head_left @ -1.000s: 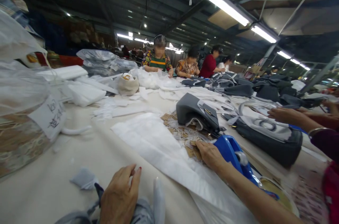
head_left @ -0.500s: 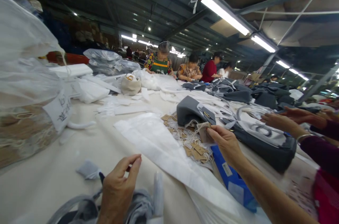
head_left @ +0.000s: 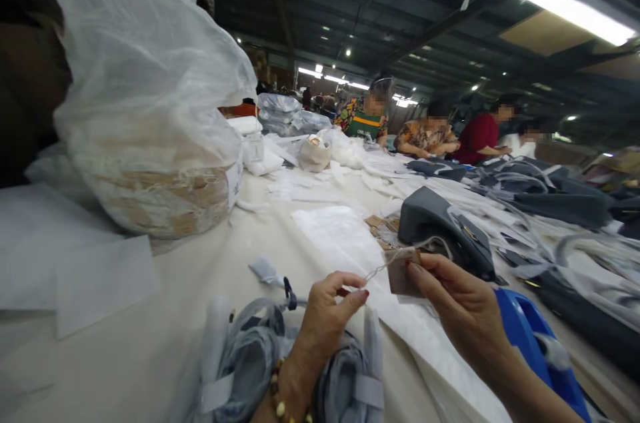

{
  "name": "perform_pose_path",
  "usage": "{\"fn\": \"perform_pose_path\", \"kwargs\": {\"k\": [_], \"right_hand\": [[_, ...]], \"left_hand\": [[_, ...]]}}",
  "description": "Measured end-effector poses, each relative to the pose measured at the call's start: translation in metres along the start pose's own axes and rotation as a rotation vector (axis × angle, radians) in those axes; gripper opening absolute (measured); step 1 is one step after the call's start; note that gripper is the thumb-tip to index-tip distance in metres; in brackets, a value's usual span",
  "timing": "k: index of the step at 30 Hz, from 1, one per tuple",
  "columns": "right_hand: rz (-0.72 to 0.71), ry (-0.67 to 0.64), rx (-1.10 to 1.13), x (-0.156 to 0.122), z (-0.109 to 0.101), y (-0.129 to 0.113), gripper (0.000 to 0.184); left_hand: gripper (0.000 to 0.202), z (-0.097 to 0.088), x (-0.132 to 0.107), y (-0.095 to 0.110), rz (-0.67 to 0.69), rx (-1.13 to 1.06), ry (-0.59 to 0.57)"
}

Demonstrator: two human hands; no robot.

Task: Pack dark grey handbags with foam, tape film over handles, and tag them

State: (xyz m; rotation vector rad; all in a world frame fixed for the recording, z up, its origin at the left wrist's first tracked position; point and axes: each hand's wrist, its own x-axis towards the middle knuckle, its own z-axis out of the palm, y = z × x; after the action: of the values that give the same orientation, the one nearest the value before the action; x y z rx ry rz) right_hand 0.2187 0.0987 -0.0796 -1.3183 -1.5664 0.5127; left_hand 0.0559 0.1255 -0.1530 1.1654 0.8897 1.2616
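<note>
My right hand point(head_left: 457, 299) pinches a brown hang tag point(head_left: 399, 278) between thumb and fingers. From the tag a thin pale string point(head_left: 376, 271) runs across to my left hand point(head_left: 323, 309), whose closed thumb and forefinger grip its end. Beneath my left wrist lie coiled grey straps point(head_left: 254, 359), partly hidden by my arm, with a dark buckle-like piece point(head_left: 289, 294) rising from them. A small wrapped packet point(head_left: 265, 271) rests just beyond. Behind the tag sits a dark grey bag point(head_left: 427, 219), beside a pile of brown tags point(head_left: 383, 231).
At the left stands a large translucent plastic sack point(head_left: 160, 123) holding brown tags, near white sheets point(head_left: 103, 283). White sheeting point(head_left: 325, 226) crosses the table. A blue object point(head_left: 533, 336) is beside my right forearm. More grey bags point(head_left: 560, 209) lie at the right; several people work across the table.
My right hand has brought the tag away from the pile toward my left hand, which now grips the string. The view has turned left, and the co-worker's hands at the right have left it.
</note>
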Motion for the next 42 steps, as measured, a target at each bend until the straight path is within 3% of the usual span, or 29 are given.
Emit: {"fn": "perform_pose_path", "kwargs": {"k": [4,8,12,14,18,21,25,30,33,35,38,42], "right_hand": [[-0.075,0.004,-0.146,0.0,0.003,0.01,0.024],[-0.252,0.05,-0.386,0.001,0.003,0.03,0.021],[-0.293,-0.176,-0.546,-0.002,0.003,0.046,0.021],[-0.206,-0.267,-0.481,-0.003,0.006,0.042,0.027],[0.039,-0.429,-0.146,0.004,0.023,0.018,0.043],[0.158,-0.585,0.1,0.015,0.038,0.01,0.038],[0.256,-0.726,0.295,0.025,0.047,0.023,0.029],[0.428,-0.689,0.325,0.03,0.048,0.037,0.029],[0.42,-0.627,0.244,0.034,0.049,0.042,0.033],[0.391,-0.525,0.154,0.038,0.05,0.047,0.036],[0.341,-0.387,0.0,0.041,0.052,0.054,0.036],[0.247,-0.388,-0.192,0.041,0.059,0.057,0.031]], "left_hand": [[0.02,-0.001,0.002,-0.003,-0.052,-0.105,0.072],[0.02,-0.001,0.003,-0.004,-0.078,-0.188,0.142],[0.019,-0.001,0.004,-0.003,-0.074,-0.187,0.165],[0.019,0.0,0.003,-0.002,-0.068,-0.152,0.133],[0.016,0.002,-0.001,0.002,-0.031,-0.05,0.022],[0.015,0.001,-0.004,0.003,-0.016,0.009,-0.01],[0.013,-0.001,-0.003,0.003,-0.019,0.04,-0.002],[0.014,-0.003,0.001,-0.002,-0.022,0.322,0.136],[0.015,-0.004,-0.001,-0.001,-0.046,0.486,0.235],[0.018,-0.003,-0.004,0.003,-0.099,0.783,0.246],[0.027,-0.004,-0.01,0.015,-0.253,1.27,0.08],[0.03,-0.011,-0.016,0.026,-0.344,1.422,-0.142]]}}
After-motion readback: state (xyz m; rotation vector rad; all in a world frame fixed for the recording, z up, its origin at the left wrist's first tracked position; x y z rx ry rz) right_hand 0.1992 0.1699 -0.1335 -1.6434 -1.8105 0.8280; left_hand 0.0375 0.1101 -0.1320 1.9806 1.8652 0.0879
